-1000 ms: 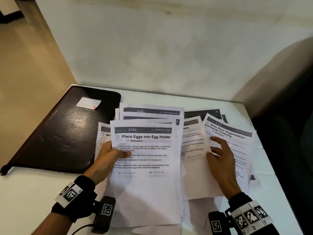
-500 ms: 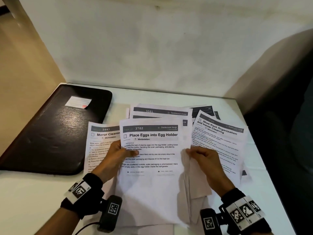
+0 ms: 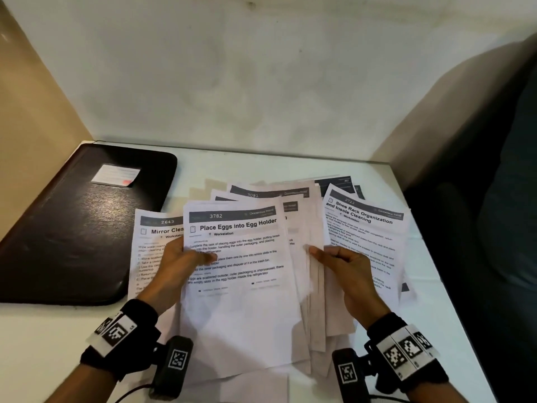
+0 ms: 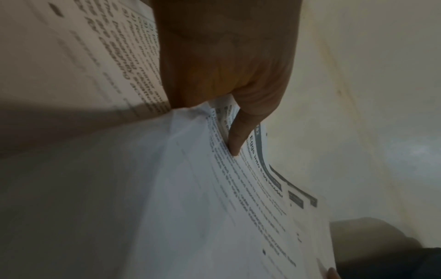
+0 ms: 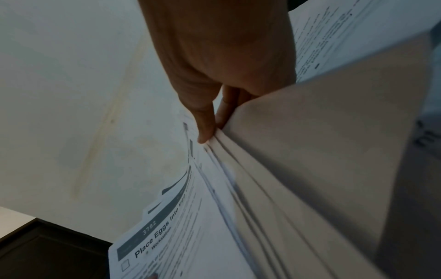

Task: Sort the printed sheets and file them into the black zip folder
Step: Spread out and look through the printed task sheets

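A stack of printed sheets (image 3: 241, 301) topped by "Place Eggs into Egg Holder" is lifted off the white table (image 3: 43, 338). My left hand (image 3: 181, 261) grips its left edge, thumb (image 4: 235, 136) on the printed face. My right hand (image 3: 338, 261) pinches the fanned right edges (image 5: 262, 169), thumb (image 5: 204, 122) on top. The stack (image 5: 181, 243) also shows in the right wrist view. A "Mirror Cleaning" sheet (image 3: 154, 237) lies left of it and a "Shoe Rack Organization" sheet (image 3: 366, 228) right. The black zip folder (image 3: 75, 228) lies shut at far left.
A small white label (image 3: 116, 175) sits on the folder cover. Walls close the table at the back (image 3: 261, 82) and left. A dark chair (image 3: 494, 228) stands past the table's right edge. More sheets (image 3: 290, 191) lie fanned behind the held stack.
My right hand left the sheets on the right and came in to pinch the stack's right edge. The "Mirror Cleaning" sheet is now more uncovered at left.
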